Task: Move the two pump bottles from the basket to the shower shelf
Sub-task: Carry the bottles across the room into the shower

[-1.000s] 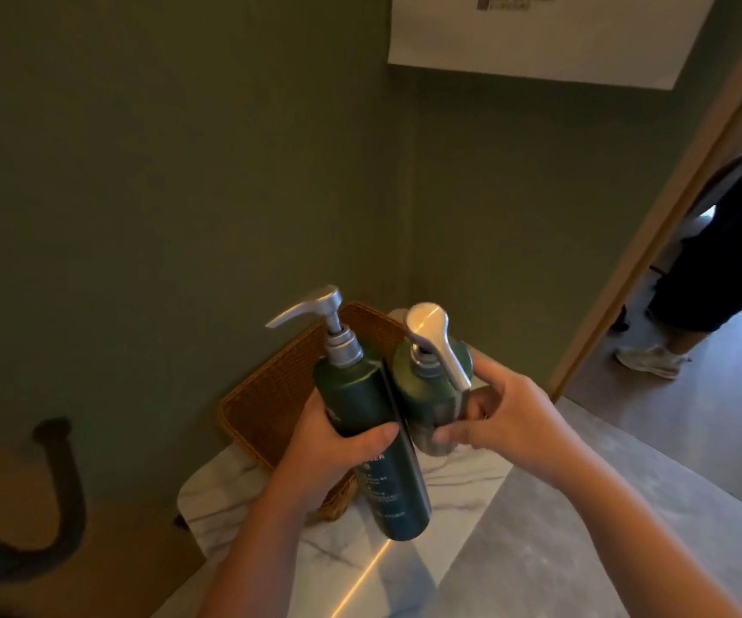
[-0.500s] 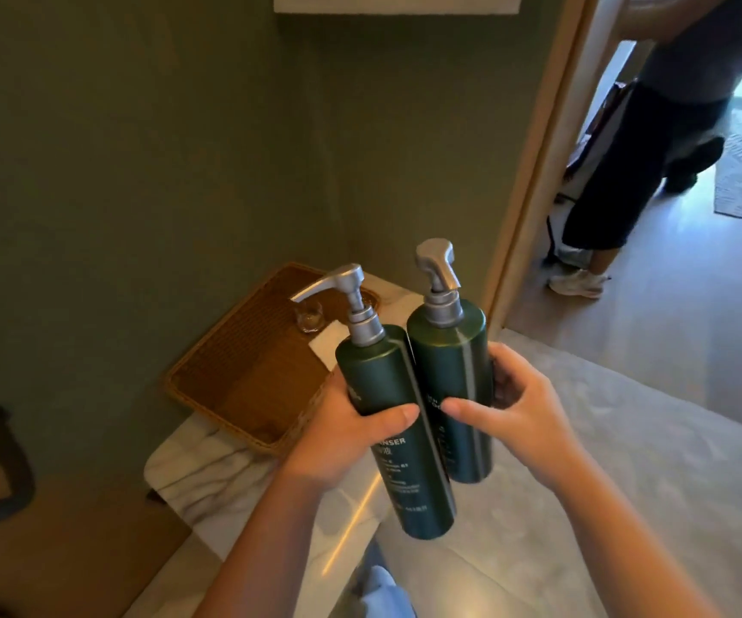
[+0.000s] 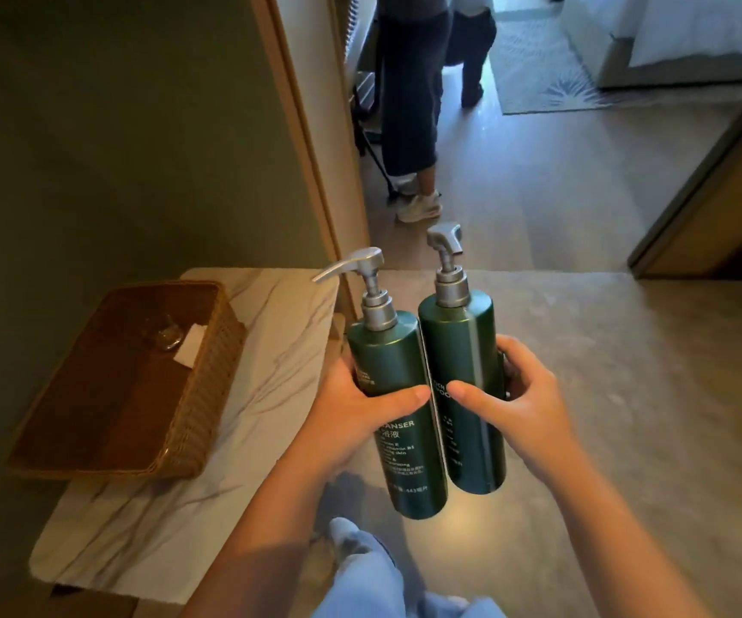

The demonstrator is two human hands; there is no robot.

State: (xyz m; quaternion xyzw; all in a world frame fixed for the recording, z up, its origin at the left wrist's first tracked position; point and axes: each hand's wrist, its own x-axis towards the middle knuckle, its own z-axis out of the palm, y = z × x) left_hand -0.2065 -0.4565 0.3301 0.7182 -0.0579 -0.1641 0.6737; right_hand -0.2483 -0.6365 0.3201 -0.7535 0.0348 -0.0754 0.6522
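Two dark green pump bottles with silver pumps are held upright and side by side in front of me, above the floor. My left hand (image 3: 356, 405) grips the left bottle (image 3: 398, 457), labelled as cleanser. My right hand (image 3: 514, 405) grips the right bottle (image 3: 471, 350). The two bottles touch along their sides. The wicker basket (image 3: 202, 394) sits to the left on a marble-topped surface (image 3: 244, 443); it holds a small glass item and a white card. No shower shelf is in view.
A green wall runs along the left, ending at a wooden door frame (image 3: 311, 149). Another person (image 3: 409, 104) stands in the doorway ahead. Beyond lie a wooden floor, a rug and a bed (image 3: 681, 33). My own light-blue trouser leg (image 3: 369, 573) shows below.
The view has swung right, away from the basket toward the doorway. Both bottles have come clear of the basket and moved right with my hands, now over the floor.
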